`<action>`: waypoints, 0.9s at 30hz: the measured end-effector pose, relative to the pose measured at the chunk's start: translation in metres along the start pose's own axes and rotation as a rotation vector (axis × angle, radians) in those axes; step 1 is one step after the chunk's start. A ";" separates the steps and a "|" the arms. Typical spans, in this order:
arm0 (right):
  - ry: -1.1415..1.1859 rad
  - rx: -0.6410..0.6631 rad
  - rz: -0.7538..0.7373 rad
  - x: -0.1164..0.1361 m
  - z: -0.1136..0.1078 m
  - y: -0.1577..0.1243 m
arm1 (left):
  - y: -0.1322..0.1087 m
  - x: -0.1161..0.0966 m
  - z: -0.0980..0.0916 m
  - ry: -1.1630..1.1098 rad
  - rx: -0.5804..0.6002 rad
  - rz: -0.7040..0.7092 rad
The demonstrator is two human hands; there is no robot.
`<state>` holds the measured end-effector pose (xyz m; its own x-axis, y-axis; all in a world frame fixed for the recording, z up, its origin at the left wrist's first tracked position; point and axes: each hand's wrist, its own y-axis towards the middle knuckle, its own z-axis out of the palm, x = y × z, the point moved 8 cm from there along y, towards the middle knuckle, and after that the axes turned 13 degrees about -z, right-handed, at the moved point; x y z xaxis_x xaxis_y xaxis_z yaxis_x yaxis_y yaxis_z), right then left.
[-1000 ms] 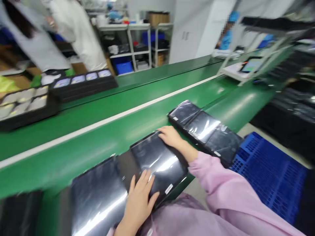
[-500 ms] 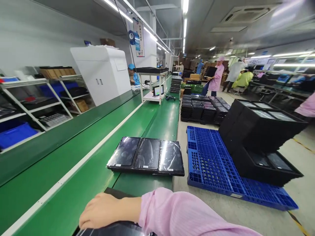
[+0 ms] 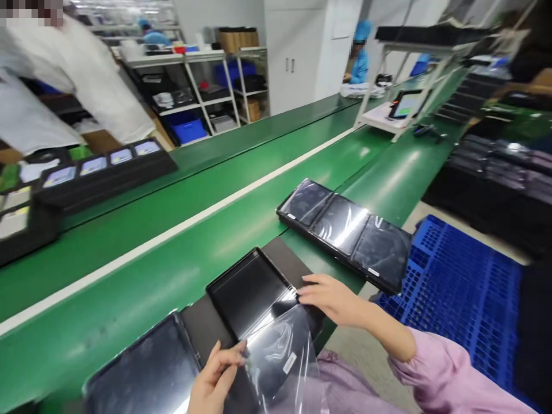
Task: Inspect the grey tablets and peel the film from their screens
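Note:
A clear plastic film (image 3: 280, 351) with a white label is pulled back over the near half of a black flat screen panel (image 3: 254, 287). The thumb and fingers of my left hand (image 3: 218, 374) pinch the film's left edge. My right hand (image 3: 334, 299) grips its right edge near the panel's rim, fingers together. Beneath the panel lies a dark grey board (image 3: 276, 256). Left of my left hand, a second dark panel (image 3: 146, 368) lies flat. Farther up the belt sits a black tray (image 3: 336, 253) of three film-covered panels.
The green conveyor belt (image 3: 194, 259) runs diagonally, split by a white rail (image 3: 207, 214). A blue pallet (image 3: 466, 287) lies on the floor at right. Across the belt stand black trays (image 3: 112, 175) and a person in white (image 3: 81, 75). A white stand (image 3: 379, 118) straddles the belt.
My view has swung left and down. My right arm, stretched across the panels before, is drawn back, and both hands are now on the film, which is lifted off part of a panel.

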<state>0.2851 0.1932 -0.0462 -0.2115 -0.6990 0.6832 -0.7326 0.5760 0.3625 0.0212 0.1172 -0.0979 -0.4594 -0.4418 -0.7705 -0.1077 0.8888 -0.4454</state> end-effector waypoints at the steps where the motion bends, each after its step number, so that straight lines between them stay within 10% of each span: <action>1: -0.060 0.055 -0.033 0.001 0.010 -0.006 | -0.002 -0.001 0.000 -0.063 0.010 -0.010; 6: -0.059 0.157 -0.200 0.021 0.036 -0.018 | 0.012 -0.009 -0.003 -0.186 -0.132 -0.020; 11: -0.005 0.285 -0.341 0.027 0.034 -0.001 | 0.039 -0.041 -0.016 0.257 -0.323 0.099; 18: -0.316 0.339 -0.282 -0.004 0.024 0.061 | 0.063 -0.051 -0.022 0.566 -0.282 0.211; 27: -0.007 -0.150 0.248 -0.100 -0.012 0.140 | 0.067 -0.044 -0.030 0.355 -0.154 0.138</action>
<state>0.2110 0.3488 -0.0562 -0.3769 -0.5318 0.7584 -0.5547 0.7853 0.2750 0.0081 0.2000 -0.0805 -0.7515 -0.2717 -0.6011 -0.1419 0.9565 -0.2550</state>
